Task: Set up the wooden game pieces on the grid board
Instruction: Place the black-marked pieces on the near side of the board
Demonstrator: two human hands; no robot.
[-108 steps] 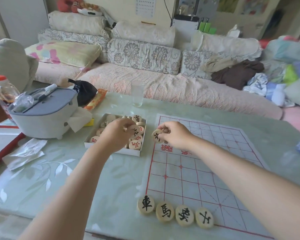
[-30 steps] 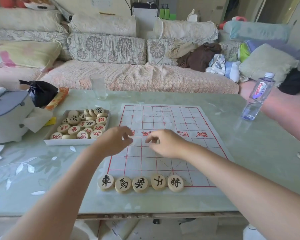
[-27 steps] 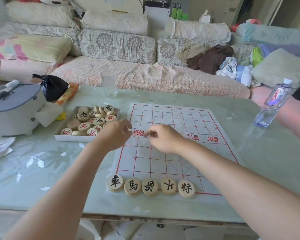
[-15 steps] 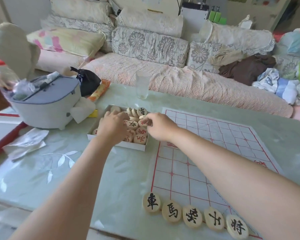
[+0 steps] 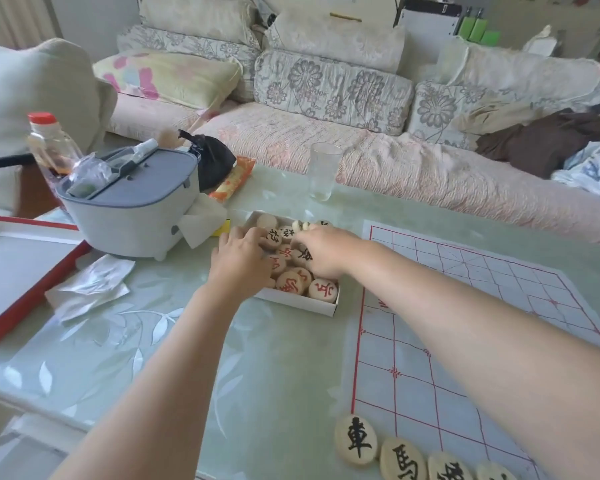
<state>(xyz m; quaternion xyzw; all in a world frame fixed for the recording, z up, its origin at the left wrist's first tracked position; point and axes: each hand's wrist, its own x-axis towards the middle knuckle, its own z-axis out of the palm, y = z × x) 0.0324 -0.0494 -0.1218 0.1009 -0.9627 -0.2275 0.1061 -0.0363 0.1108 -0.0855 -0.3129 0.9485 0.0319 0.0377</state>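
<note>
The sofa (image 5: pixel 326 147), heaped with flowered cushions, runs across the room well beyond the fingertips of both hands. The pale green table (image 5: pixel 118 341) lies under everything else. The grid board (image 5: pixel 465 323), a white sheet ruled in red, lies flat to the right of the right hand's fingers and reaches back toward the person along the right forearm. A grey lidded bin (image 5: pixel 129 206) stands left of the left hand's fingers, apart from them, with a tissue hanging from its side.

The white box (image 5: pixel 302 304) of wooden pieces sits right under both sets of fingers, just left of the board's edge. The left hand (image 5: pixel 243 261) reaches in from the near left, its fingers close together and bent down over a black-marked piece (image 5: pixel 274 237) (whether they pinch it or only touch it cannot be told). The right hand (image 5: pixel 323 249) comes in from the right, knuckles up, fingers curled down among the pieces; what they hold, if anything, is hidden.

A clear glass (image 5: pixel 323 171) stands upright past the fingertips, toward the sofa. A red-marked piece (image 5: pixel 323 289) lies in the box's near corner, just below the right hand. Well short of the fingers, at the board's near edge, a row of black-lettered pieces (image 5: pixel 355 439) lies flat, side by side.
</note>
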